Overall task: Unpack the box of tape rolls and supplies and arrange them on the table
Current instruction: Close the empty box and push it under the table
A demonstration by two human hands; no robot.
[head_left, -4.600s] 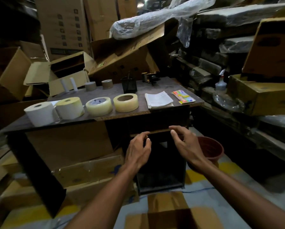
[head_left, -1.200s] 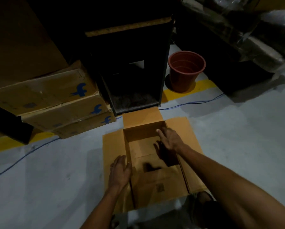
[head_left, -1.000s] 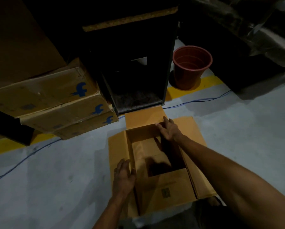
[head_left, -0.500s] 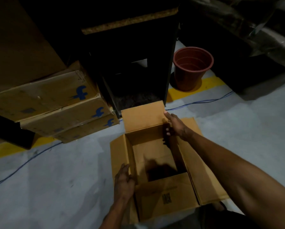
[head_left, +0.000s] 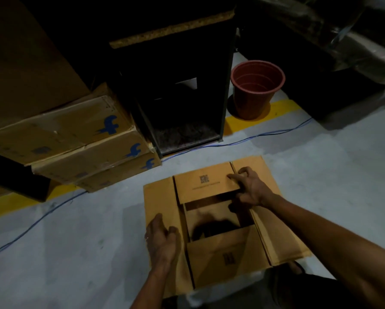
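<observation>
Cardboard box (head_left: 211, 221) is sitting on the pale floor (head_left: 75, 253) directly under both hands, its flaps spread partly open and its inside showing only dark shadow, so whether anything is lying in it cannot be told. From the head view, the left hand (head_left: 161, 239) is resting with relaxed, nearly straight fingers on the box's left flap, thumb lying toward the opening and gripping nothing. The right hand (head_left: 249, 189) is reaching across the far right corner, its fingers curling over the far flap (head_left: 206, 182), which is bearing a small printed code and is tilting down over the opening. The near flap (head_left: 226, 256) is lying just below the left hand's wrist, also carrying a dark printed mark. Beyond the right hand's fingertips a dark open-fronted cabinet (head_left: 182, 97) is standing, with a reddish-brown plastic pot (head_left: 256, 90) just beside it, farther off to the right hand's side. Past the left hand, three stacked cartons (head_left: 75, 148) with blue logos are leaning against the cabinet. A thin blue cable (head_left: 254, 139) is running across the floor between the box and the cabinet, and a yellow floor stripe (head_left: 274, 110) is passing under the pot.
</observation>
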